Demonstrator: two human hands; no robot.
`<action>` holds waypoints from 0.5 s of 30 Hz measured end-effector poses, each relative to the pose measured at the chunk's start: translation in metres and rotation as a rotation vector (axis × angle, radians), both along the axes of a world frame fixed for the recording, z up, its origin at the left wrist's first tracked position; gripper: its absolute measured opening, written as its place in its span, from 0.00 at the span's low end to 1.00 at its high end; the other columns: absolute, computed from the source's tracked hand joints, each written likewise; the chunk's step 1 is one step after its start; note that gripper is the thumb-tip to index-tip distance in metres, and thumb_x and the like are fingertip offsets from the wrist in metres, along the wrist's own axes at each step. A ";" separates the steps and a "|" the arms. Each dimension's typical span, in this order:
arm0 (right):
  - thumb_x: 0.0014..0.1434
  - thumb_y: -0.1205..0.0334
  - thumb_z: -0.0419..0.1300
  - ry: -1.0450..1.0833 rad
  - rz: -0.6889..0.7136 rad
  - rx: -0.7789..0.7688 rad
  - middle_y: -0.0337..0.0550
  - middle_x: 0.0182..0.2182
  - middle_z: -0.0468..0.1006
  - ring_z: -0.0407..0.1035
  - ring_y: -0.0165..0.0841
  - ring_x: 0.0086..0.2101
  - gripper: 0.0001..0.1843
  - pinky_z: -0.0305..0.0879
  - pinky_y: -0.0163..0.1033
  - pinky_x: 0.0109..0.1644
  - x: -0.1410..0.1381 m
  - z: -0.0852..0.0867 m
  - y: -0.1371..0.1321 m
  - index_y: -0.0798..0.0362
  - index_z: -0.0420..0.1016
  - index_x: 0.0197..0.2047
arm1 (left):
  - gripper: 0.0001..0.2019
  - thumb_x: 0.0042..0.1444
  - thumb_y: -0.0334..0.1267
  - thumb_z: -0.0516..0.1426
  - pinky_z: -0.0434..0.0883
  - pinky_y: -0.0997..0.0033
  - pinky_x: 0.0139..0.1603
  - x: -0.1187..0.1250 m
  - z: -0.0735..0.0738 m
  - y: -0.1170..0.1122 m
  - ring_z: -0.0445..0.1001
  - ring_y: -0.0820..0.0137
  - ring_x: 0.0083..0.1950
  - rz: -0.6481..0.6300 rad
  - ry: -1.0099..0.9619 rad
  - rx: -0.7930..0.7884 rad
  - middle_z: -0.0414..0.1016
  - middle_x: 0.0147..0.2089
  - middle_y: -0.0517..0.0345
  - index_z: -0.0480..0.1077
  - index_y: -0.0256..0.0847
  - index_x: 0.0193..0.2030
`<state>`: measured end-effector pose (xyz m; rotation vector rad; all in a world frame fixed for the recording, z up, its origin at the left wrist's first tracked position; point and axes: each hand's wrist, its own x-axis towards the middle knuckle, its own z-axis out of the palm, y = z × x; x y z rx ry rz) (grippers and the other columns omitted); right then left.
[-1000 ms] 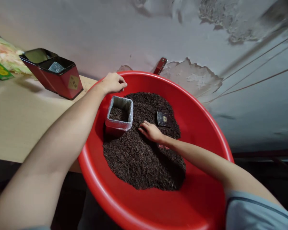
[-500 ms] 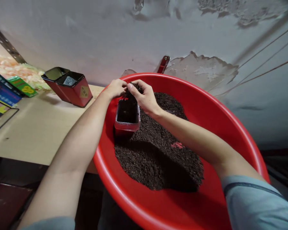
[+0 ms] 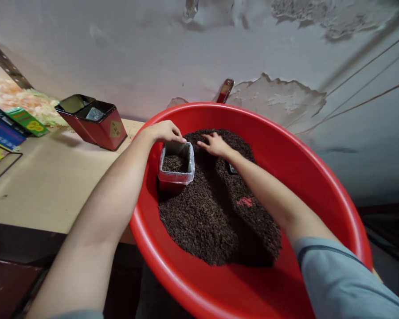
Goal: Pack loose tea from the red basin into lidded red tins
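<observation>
A big red plastic basin (image 3: 306,168) holds a heap of dark loose tea leaves (image 3: 213,212). A small red tin (image 3: 176,170) with a silvery liner stands in the heap at its left side, partly filled with leaves. My left hand (image 3: 164,132) grips the tin's far rim, fingers curled over it. My right hand (image 3: 214,144) lies on the heap just right of the tin, fingers spread and pressed into the leaves. A small dark card or lid (image 3: 232,169) peeks out beside my right forearm, mostly hidden.
Two open red tins (image 3: 96,122) stand on the wooden table (image 3: 49,181) at the left, with colourful boxes (image 3: 6,133) beyond them. A peeling grey wall (image 3: 193,48) rises right behind the basin. A red handle (image 3: 224,91) sticks up behind the basin's rim.
My right hand scooped leaves from the heap, dropped them over the tin, and now has come down onto the heap to the tin's right. My left hand stayed at the tin's rim.
</observation>
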<state>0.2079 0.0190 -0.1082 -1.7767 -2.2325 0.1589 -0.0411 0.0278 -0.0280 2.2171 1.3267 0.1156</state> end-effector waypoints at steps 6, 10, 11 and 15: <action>0.64 0.45 0.59 -0.351 0.152 -0.040 0.61 0.57 0.73 0.65 0.55 0.58 0.30 0.67 0.61 0.57 -0.016 -0.034 -0.047 0.55 0.70 0.62 | 0.24 0.49 0.56 0.62 0.65 0.72 0.42 -0.001 -0.003 0.003 0.75 0.65 0.44 -0.005 -0.010 -0.012 0.83 0.43 0.53 0.82 0.39 0.44; 0.58 0.60 0.65 -0.161 0.175 -0.087 0.54 0.51 0.78 0.72 0.47 0.51 0.23 0.70 0.49 0.54 -0.012 -0.029 -0.053 0.52 0.75 0.56 | 0.24 0.49 0.56 0.61 0.66 0.71 0.42 -0.001 -0.002 0.002 0.75 0.65 0.43 -0.013 -0.008 -0.023 0.83 0.44 0.53 0.82 0.39 0.44; 0.56 0.63 0.66 -0.040 0.147 -0.096 0.52 0.49 0.79 0.74 0.44 0.48 0.21 0.69 0.48 0.54 -0.011 -0.027 -0.050 0.52 0.76 0.54 | 0.24 0.49 0.56 0.61 0.65 0.71 0.42 -0.001 -0.002 0.002 0.74 0.65 0.43 -0.015 -0.008 -0.021 0.82 0.44 0.52 0.82 0.38 0.44; 0.51 0.58 0.68 0.684 -0.030 -0.065 0.42 0.36 0.81 0.74 0.36 0.38 0.15 0.71 0.44 0.49 -0.015 -0.008 -0.039 0.53 0.77 0.43 | 0.25 0.48 0.56 0.61 0.65 0.71 0.41 -0.001 -0.003 0.002 0.74 0.65 0.43 0.005 -0.016 -0.024 0.82 0.43 0.53 0.82 0.39 0.43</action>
